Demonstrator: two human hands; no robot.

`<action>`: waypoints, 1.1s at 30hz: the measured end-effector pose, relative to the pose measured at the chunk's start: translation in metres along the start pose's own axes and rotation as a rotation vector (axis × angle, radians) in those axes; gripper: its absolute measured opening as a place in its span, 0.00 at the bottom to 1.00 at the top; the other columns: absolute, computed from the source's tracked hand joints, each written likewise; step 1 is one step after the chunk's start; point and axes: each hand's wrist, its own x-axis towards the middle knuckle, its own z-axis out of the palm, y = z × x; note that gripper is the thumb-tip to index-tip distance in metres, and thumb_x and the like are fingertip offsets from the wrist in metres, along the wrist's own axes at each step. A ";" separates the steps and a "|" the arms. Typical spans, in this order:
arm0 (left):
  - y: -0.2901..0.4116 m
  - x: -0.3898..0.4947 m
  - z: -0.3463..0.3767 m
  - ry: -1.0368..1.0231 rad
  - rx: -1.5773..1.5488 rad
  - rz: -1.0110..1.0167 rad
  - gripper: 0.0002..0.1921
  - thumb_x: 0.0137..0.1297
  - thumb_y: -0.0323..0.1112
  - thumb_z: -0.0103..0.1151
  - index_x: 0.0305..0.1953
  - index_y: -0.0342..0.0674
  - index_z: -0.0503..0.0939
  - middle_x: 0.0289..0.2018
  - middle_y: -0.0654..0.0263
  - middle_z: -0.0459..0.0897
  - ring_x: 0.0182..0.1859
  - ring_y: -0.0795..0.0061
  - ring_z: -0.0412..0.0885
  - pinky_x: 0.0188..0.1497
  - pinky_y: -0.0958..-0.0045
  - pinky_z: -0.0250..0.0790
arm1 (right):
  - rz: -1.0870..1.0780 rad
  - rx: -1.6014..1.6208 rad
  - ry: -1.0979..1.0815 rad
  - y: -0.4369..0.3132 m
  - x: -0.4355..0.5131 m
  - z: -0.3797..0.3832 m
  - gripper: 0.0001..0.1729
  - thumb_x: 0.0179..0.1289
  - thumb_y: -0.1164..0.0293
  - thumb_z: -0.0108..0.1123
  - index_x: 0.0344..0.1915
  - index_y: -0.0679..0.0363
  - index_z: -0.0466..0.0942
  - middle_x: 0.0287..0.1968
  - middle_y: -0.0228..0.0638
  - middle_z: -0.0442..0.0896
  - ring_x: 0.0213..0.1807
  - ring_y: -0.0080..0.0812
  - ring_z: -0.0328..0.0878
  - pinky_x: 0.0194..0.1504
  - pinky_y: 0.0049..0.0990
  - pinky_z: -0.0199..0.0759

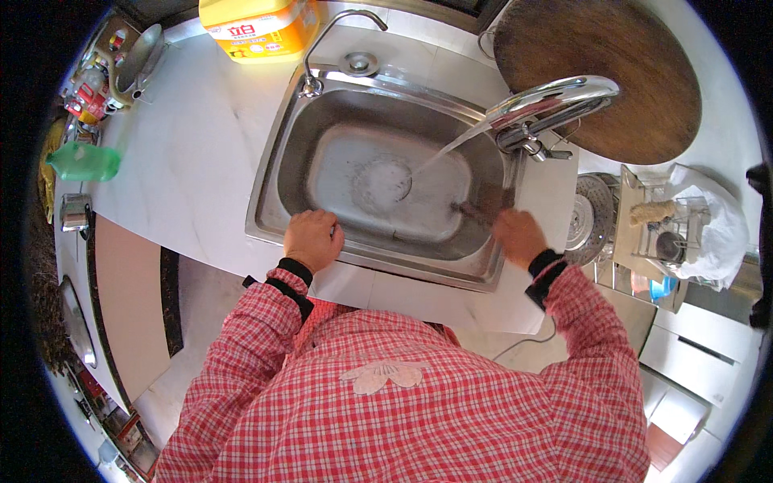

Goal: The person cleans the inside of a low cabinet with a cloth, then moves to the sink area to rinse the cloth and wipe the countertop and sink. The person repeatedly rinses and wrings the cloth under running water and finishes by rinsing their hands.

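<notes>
A stainless steel sink (pixel 374 256) lies before me, and a stream of water from the large curved faucet (pixel 552 99) on its right falls into the basin. My left hand (pixel 314 236) rests on the front rim at the left, its fingers curled over the edge. At the right end of the sink, my right hand (pixel 520 236) is closed on a dark, motion-blurred implement (pixel 477 212), which reaches leftward over the basin. Blur hides what kind of implement it is. The water makes a white, foamy patch near the middle of the basin floor.
Behind the sink stand a thin second faucet (pixel 311 60), a drain strainer (pixel 359 63) and a yellow detergent jug (pixel 259 33). A round wooden board (pixel 610 66) is at the back right, with a dish rack (pixel 634 241) nearer. A green plastic bottle (pixel 87 162) lies far left.
</notes>
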 end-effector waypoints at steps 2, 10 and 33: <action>0.000 -0.001 0.001 0.035 -0.019 0.002 0.09 0.54 0.39 0.53 0.27 0.40 0.78 0.29 0.61 0.80 0.37 0.60 0.77 0.42 0.58 0.67 | 0.133 0.129 -0.019 -0.041 -0.008 -0.001 0.06 0.50 0.66 0.57 0.25 0.56 0.75 0.31 0.35 0.76 0.39 0.40 0.73 0.42 0.39 0.66; 0.000 -0.001 -0.001 0.007 0.000 0.007 0.10 0.55 0.39 0.53 0.27 0.40 0.79 0.29 0.60 0.80 0.37 0.58 0.77 0.43 0.57 0.67 | 0.650 0.498 -0.060 -0.131 0.003 -0.017 0.12 0.62 0.65 0.52 0.29 0.63 0.74 0.31 0.49 0.79 0.37 0.50 0.75 0.41 0.45 0.66; -0.063 0.016 -0.032 -0.321 -0.595 0.152 0.13 0.64 0.38 0.49 0.34 0.33 0.77 0.32 0.52 0.79 0.37 0.51 0.77 0.41 0.59 0.68 | 0.980 2.239 1.000 -0.102 0.188 -0.030 0.16 0.72 0.64 0.47 0.52 0.63 0.70 0.51 0.36 0.77 0.51 0.34 0.75 0.54 0.33 0.70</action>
